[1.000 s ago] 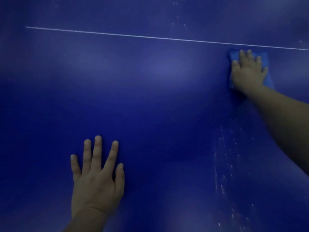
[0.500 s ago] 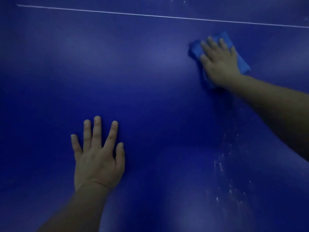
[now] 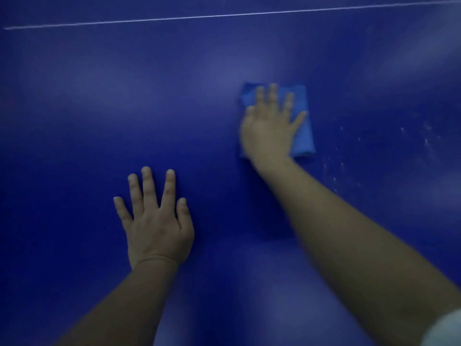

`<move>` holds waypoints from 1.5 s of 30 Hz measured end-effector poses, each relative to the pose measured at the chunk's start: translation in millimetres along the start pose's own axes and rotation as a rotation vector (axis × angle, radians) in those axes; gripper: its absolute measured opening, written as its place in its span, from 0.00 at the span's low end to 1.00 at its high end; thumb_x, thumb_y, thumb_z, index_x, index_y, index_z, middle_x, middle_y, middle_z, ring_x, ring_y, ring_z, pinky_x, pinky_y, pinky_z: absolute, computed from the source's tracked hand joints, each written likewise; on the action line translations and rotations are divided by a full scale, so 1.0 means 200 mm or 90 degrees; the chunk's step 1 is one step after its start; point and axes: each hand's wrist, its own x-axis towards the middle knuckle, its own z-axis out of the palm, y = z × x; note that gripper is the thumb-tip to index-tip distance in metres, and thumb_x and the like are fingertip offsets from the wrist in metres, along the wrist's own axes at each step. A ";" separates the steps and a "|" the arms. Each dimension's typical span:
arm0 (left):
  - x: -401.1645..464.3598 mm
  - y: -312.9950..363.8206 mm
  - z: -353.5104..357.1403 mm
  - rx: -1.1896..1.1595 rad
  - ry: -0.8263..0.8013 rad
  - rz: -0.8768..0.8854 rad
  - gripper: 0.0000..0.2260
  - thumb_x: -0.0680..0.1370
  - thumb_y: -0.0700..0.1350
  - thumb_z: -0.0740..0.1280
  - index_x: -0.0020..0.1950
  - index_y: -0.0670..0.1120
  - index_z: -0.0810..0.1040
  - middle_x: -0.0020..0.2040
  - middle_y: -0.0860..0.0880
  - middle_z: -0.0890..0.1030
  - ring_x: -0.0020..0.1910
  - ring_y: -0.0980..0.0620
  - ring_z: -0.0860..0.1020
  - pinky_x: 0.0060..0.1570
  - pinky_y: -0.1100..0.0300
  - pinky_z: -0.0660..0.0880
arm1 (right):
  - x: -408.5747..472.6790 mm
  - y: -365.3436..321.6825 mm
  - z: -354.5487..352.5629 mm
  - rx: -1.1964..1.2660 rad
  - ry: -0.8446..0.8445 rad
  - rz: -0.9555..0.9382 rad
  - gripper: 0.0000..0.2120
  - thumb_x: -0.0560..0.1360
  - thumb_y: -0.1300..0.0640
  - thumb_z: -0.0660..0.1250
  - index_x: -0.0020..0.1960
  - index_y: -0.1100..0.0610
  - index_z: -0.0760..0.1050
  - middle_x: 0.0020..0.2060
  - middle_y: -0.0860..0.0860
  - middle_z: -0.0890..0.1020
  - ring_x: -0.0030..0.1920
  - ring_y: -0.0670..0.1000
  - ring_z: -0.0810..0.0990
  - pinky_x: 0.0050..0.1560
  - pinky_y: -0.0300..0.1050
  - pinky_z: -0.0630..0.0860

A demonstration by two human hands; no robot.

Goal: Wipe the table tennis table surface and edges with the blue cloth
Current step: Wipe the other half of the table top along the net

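Note:
The dark blue table tennis table fills the whole view. A folded blue cloth lies flat on it right of centre. My right hand presses down on the cloth with its fingers straight and spread, covering most of it. My left hand rests flat on the bare table surface nearer to me, fingers spread, holding nothing. The two hands are well apart.
A thin white line crosses the table near the top of the view. White specks of dust are scattered on the surface to the right of the cloth. A bit of white sleeve shows at the bottom right corner.
My right hand has slid the cloth leftward and toward me, away from the white line. The dust specks now lie to the cloth's right. My left hand has stayed flat on the table.

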 end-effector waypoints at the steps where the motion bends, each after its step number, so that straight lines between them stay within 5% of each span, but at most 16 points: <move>1: 0.00 0.00 0.00 -0.015 0.003 -0.002 0.28 0.81 0.59 0.41 0.81 0.55 0.40 0.82 0.51 0.39 0.81 0.49 0.37 0.78 0.42 0.35 | -0.08 -0.15 0.04 0.011 0.007 -0.048 0.27 0.82 0.47 0.46 0.81 0.50 0.58 0.80 0.50 0.58 0.80 0.61 0.53 0.73 0.73 0.43; 4: -0.01 0.01 -0.01 -0.066 0.013 -0.009 0.30 0.81 0.56 0.42 0.80 0.50 0.37 0.81 0.53 0.39 0.81 0.51 0.38 0.78 0.44 0.34 | -0.39 -0.43 0.08 0.033 -0.051 -0.215 0.27 0.83 0.46 0.49 0.81 0.48 0.55 0.81 0.49 0.54 0.81 0.59 0.47 0.75 0.70 0.39; 7: 0.00 0.01 -0.02 -0.041 -0.014 -0.020 0.29 0.82 0.54 0.44 0.82 0.50 0.42 0.83 0.50 0.41 0.81 0.51 0.36 0.77 0.44 0.33 | -0.65 -0.25 0.05 0.049 -0.080 -0.198 0.26 0.83 0.45 0.49 0.81 0.47 0.56 0.81 0.47 0.54 0.81 0.57 0.46 0.76 0.67 0.40; 11: 0.00 0.01 -0.03 -0.006 -0.032 -0.021 0.28 0.84 0.53 0.49 0.83 0.51 0.46 0.83 0.48 0.41 0.81 0.48 0.36 0.77 0.41 0.34 | -0.92 0.31 -0.02 -0.022 -0.048 -0.044 0.26 0.82 0.43 0.51 0.79 0.46 0.62 0.79 0.48 0.62 0.80 0.58 0.56 0.76 0.69 0.51; 13: 0.00 0.01 -0.03 -0.002 -0.033 -0.014 0.28 0.84 0.53 0.49 0.83 0.50 0.46 0.83 0.48 0.41 0.81 0.47 0.37 0.77 0.40 0.34 | -0.95 0.53 -0.07 -0.033 -0.071 0.090 0.28 0.82 0.42 0.47 0.80 0.46 0.58 0.80 0.47 0.58 0.81 0.57 0.53 0.77 0.68 0.50; 17: 0.00 0.00 -0.03 0.008 -0.036 -0.015 0.28 0.84 0.55 0.47 0.83 0.51 0.45 0.83 0.48 0.41 0.81 0.46 0.36 0.77 0.40 0.34 | -0.83 0.38 -0.05 0.011 -0.015 0.349 0.26 0.84 0.46 0.49 0.82 0.46 0.54 0.81 0.46 0.52 0.81 0.57 0.47 0.76 0.70 0.46; 19: 0.00 0.00 -0.03 0.016 -0.044 -0.009 0.28 0.84 0.55 0.46 0.83 0.51 0.45 0.83 0.48 0.40 0.81 0.46 0.37 0.77 0.39 0.35 | -0.82 0.10 0.02 0.007 0.056 0.209 0.26 0.82 0.47 0.51 0.79 0.48 0.63 0.80 0.50 0.61 0.79 0.61 0.56 0.74 0.72 0.51; 22: 0.01 0.00 -0.03 0.022 -0.048 -0.009 0.28 0.84 0.55 0.46 0.83 0.50 0.45 0.83 0.48 0.40 0.81 0.46 0.37 0.77 0.39 0.36 | -0.98 -0.15 0.05 0.003 -0.040 -0.125 0.25 0.82 0.45 0.50 0.78 0.48 0.64 0.79 0.49 0.63 0.80 0.59 0.56 0.75 0.70 0.51; 24: 0.01 0.00 -0.03 0.025 -0.048 -0.006 0.29 0.84 0.56 0.46 0.83 0.50 0.45 0.83 0.47 0.40 0.81 0.46 0.37 0.77 0.38 0.35 | -1.06 0.03 0.02 0.004 -0.040 -0.153 0.25 0.83 0.45 0.51 0.78 0.47 0.64 0.79 0.49 0.63 0.80 0.59 0.57 0.75 0.69 0.52; 29: 0.00 0.01 -0.02 0.040 -0.045 -0.003 0.29 0.83 0.58 0.46 0.83 0.50 0.45 0.83 0.47 0.41 0.81 0.45 0.37 0.76 0.38 0.36 | -1.21 0.82 -0.08 -0.047 0.012 0.248 0.26 0.82 0.44 0.50 0.78 0.50 0.64 0.78 0.52 0.64 0.78 0.61 0.61 0.74 0.69 0.56; 32: 0.00 0.01 -0.03 0.042 -0.049 -0.004 0.30 0.83 0.58 0.46 0.83 0.50 0.44 0.83 0.46 0.41 0.81 0.44 0.38 0.77 0.37 0.36 | -1.19 0.81 -0.12 0.017 0.027 0.550 0.28 0.83 0.44 0.48 0.81 0.49 0.56 0.81 0.51 0.56 0.80 0.61 0.52 0.75 0.70 0.48; 34: 0.00 0.01 -0.04 0.044 -0.049 -0.001 0.29 0.83 0.58 0.46 0.83 0.50 0.44 0.83 0.46 0.41 0.81 0.44 0.38 0.77 0.37 0.37 | -1.16 0.57 -0.07 -0.006 0.062 0.487 0.27 0.82 0.46 0.51 0.80 0.51 0.60 0.80 0.53 0.59 0.79 0.62 0.55 0.75 0.71 0.49; 37: 0.00 0.01 -0.03 0.061 -0.057 0.010 0.29 0.83 0.60 0.45 0.83 0.53 0.43 0.83 0.46 0.39 0.81 0.43 0.37 0.77 0.37 0.36 | -1.21 0.20 0.02 -0.033 0.018 0.096 0.26 0.81 0.46 0.53 0.78 0.50 0.63 0.79 0.52 0.63 0.79 0.62 0.59 0.75 0.70 0.50; 40: 0.00 0.01 -0.02 0.073 -0.061 0.032 0.31 0.82 0.66 0.43 0.82 0.57 0.43 0.83 0.45 0.39 0.81 0.42 0.36 0.76 0.36 0.36 | -1.26 0.26 -0.01 -0.014 -0.040 -0.170 0.25 0.82 0.46 0.54 0.78 0.48 0.65 0.79 0.50 0.64 0.79 0.59 0.59 0.75 0.69 0.52; 42: 0.00 0.00 -0.02 0.074 -0.058 0.037 0.32 0.81 0.69 0.43 0.82 0.58 0.44 0.83 0.45 0.39 0.81 0.41 0.36 0.76 0.35 0.36 | -1.24 0.49 -0.02 -0.037 -0.020 -0.111 0.24 0.82 0.46 0.55 0.77 0.49 0.67 0.77 0.51 0.66 0.78 0.60 0.62 0.74 0.70 0.56; 45: 0.00 0.00 -0.02 0.073 -0.053 0.042 0.33 0.80 0.69 0.43 0.82 0.58 0.44 0.83 0.45 0.39 0.81 0.41 0.37 0.76 0.35 0.37 | -1.20 0.87 -0.09 -0.037 -0.002 0.211 0.26 0.82 0.45 0.50 0.79 0.49 0.63 0.79 0.51 0.62 0.79 0.59 0.58 0.75 0.69 0.53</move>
